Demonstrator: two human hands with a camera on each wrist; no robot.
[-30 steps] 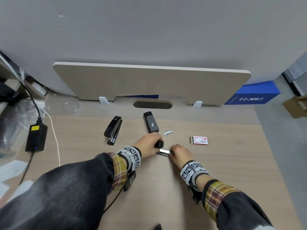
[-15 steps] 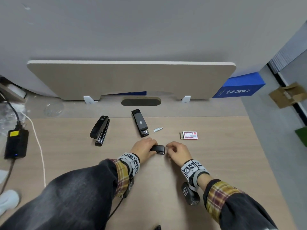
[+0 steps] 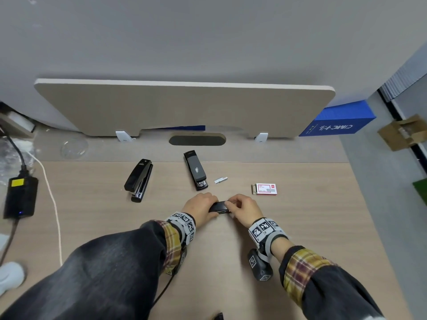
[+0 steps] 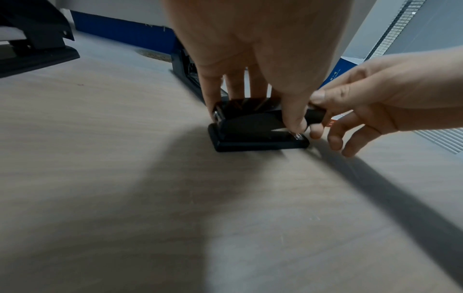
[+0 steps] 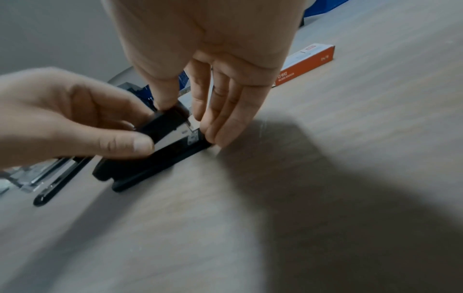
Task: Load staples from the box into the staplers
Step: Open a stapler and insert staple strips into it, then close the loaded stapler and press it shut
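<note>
Since a moment ago: both hands have closed in on the small black plastic stapler; the silver staple rail that stuck out of it no longer shows.
Left hand: fingers curled round the stapler's rear, thumb on its near side, pinning it to the pale wood-grain desk.
Right hand: thumb on the front of the top arm, fingertips at the base's nose, pinching the front end.
Step in hand: by my reading, closing up this stapler after loading; the top looks nearly down.
Next move: probably a firm press until it latches, then on to another stapler; thumb should keep off the nose.
Loose strip of silver staples: lying just beyond the hands, untouched.
Red-and-white cardboard staple box: to the right of it, apart from the hands.
Glossy black full-size stapler: farther back, centre, closed.
Second black stapler with chrome rail: back left, top slightly raised.
Farthest: beige divider panel on white brackets.
</note>
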